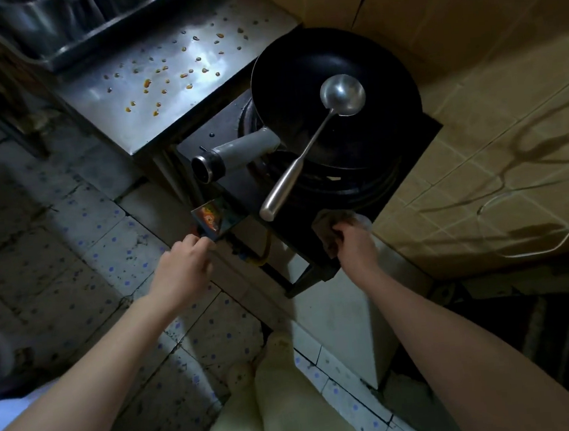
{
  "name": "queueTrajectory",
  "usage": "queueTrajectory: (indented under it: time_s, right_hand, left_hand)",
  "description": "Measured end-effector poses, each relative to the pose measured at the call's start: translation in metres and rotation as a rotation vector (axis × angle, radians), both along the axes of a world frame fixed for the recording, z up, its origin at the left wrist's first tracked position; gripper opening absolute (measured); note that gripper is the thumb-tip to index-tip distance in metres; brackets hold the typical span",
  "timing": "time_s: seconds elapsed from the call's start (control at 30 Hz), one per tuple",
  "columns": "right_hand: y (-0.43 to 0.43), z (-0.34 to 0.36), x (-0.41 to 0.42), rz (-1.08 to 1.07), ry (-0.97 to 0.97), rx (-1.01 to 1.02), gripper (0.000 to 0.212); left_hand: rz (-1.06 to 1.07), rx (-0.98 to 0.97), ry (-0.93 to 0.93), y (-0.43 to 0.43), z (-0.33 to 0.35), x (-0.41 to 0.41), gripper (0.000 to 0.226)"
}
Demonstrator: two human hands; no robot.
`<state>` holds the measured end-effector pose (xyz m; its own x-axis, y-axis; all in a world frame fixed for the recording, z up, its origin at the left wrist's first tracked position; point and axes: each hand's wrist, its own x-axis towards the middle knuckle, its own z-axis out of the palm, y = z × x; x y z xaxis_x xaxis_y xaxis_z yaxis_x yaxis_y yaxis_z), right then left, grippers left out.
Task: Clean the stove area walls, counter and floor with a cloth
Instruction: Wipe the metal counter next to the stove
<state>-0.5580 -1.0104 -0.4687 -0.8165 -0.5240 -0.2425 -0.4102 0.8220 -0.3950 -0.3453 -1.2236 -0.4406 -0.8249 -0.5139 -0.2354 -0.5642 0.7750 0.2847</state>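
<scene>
A steel surface (149,100) is seen in the upper left of the frame, spattered with orange-brown droplets (146,83). Just to its right, a black stove (229,185) carries a dark wok (298,76) with a ladle (343,95) lying in it. A tan tiled wall (489,94) fills the right side, and a floor (74,268) of blue-dotted tiles the left.

The left hand (181,269) is stretched to the stove's front left corner, where a small colourful packet (212,220) is pinched by its lower corner. The right hand (354,243) is curled around a cloth (325,225), pressed against the stove's front edge (its far end is hidden by the fingers).

The ladle's handle overhangs the wok rim near the right hand, and the wall lies just beside that hand.
</scene>
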Motion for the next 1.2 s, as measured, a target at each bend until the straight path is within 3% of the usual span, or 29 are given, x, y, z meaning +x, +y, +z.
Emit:
queueTrajectory:
  time_s: [0.2,0.5,0.83,1.03,1.2]
  right_hand:
    - [-0.015,-0.003,0.032,0.097,0.010,0.041,0.034]
    - [-0.010,0.000,0.014,0.196,-0.063,0.020,0.030]
    - [-0.041,-0.015,0.049,-0.244,-0.019,0.067,0.036]
    - [-0.087,-0.011,0.080,-0.482,0.023,-0.061,0.030]
    - [-0.138,-0.010,0.101,-0.671,-0.051,-0.154,0.028]
  left_hand:
    - [0.040,0.009,-0.017,0.006,0.006,-0.005,0.033]
    - [0.013,-0.016,-0.001,-0.024,0.010,-0.021,0.032]
    - [-0.165,-0.030,-0.030,-0.132,0.016,-0.019,0.033]
    - [-0.319,-0.061,-0.013,-0.205,0.029,-0.027,0.037]
    - [-0.379,-0.041,0.011,-0.260,0.038,-0.030,0.033]
